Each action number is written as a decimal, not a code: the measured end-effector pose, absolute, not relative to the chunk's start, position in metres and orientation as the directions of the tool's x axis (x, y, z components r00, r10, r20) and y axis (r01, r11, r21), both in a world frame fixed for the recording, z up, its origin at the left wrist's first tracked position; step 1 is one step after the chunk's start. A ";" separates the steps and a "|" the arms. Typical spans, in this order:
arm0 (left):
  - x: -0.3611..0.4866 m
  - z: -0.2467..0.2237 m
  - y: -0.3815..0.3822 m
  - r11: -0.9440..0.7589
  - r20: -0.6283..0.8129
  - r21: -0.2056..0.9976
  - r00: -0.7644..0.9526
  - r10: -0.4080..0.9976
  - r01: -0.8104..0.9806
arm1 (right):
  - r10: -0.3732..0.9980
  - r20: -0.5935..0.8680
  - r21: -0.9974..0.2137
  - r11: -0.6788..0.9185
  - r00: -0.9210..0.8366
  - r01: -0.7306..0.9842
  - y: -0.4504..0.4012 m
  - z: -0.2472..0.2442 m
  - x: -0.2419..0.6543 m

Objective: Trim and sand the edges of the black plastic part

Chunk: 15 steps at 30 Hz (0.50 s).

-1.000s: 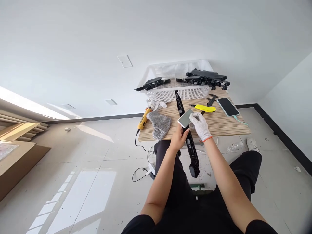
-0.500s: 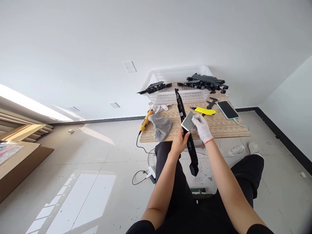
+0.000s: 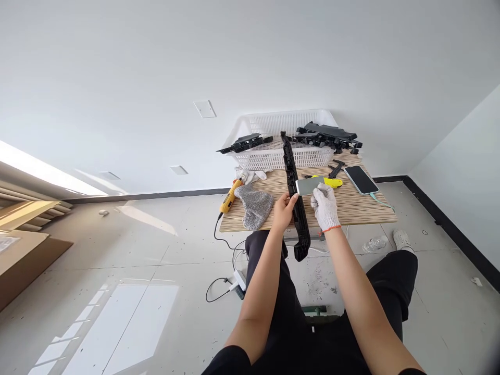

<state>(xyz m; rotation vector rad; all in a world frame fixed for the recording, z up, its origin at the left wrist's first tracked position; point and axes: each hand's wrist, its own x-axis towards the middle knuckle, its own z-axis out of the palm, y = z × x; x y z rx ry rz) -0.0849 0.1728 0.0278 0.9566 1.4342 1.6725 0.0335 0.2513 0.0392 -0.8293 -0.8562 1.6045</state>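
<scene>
My bare left hand (image 3: 284, 211) is closed around a long black plastic trim part (image 3: 289, 165), held upright and slightly tilted over the table's front edge. Its far end reaches up before the basket and its lower end hangs above my lap. My right hand (image 3: 325, 205), in a white knit glove with an orange cuff, pinches a grey rectangular sheet that looks like sandpaper (image 3: 310, 185). The sheet's pale left edge meets the black part just above my left thumb. Behind the sheet, a yellow utility knife (image 3: 333, 182) lies partly hidden.
A white plastic basket (image 3: 269, 160) at the back holds several black parts (image 3: 328, 134). On the slatted table (image 3: 353, 211) lie a phone (image 3: 361, 180) with a cable, a caliper (image 3: 336, 168), a grey cloth glove (image 3: 255, 205) and a corded yellow tool (image 3: 230, 197). A cardboard box (image 3: 27, 260) stands left.
My right hand has turned the grey sheet from tilted across the part to nearly level, extending to the right. The black part's lower end has risen and shifted left.
</scene>
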 end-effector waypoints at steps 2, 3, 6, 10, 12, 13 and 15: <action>-0.089 0.026 0.174 -0.141 0.075 0.986 -0.513 0.855 -0.090 | 0.989 -0.095 -0.853 -0.140 -0.113 -0.503 0.252 0.040 0.035; -0.091 0.025 0.175 -0.150 0.068 0.982 -0.531 0.844 -0.113 | 0.989 -0.109 -0.846 -0.145 -0.100 -0.512 0.253 0.041 0.036; -0.095 0.024 0.177 -0.150 0.022 0.970 -0.549 0.835 -0.190 | 0.972 -0.131 -0.854 -0.211 -0.196 -0.475 0.250 0.041 0.038; -0.095 0.025 0.178 -0.126 -0.008 0.969 -0.535 0.845 -0.213 | 0.933 -0.096 -0.900 -0.230 -0.346 -0.369 0.245 0.039 0.035; -0.094 0.026 0.176 -0.103 -0.002 0.979 -0.511 0.859 -0.178 | 0.941 -0.073 -0.916 -0.194 -0.329 -0.352 0.244 0.037 0.034; -0.093 0.026 0.174 -0.097 0.013 0.985 -0.496 0.868 -0.145 | 0.948 -0.066 -0.922 -0.177 -0.310 -0.345 0.245 0.036 0.033; -0.092 0.027 0.170 -0.121 0.081 0.991 -0.449 0.890 -0.062 | 0.960 -0.056 -0.938 -0.144 -0.273 -0.316 0.247 0.034 0.032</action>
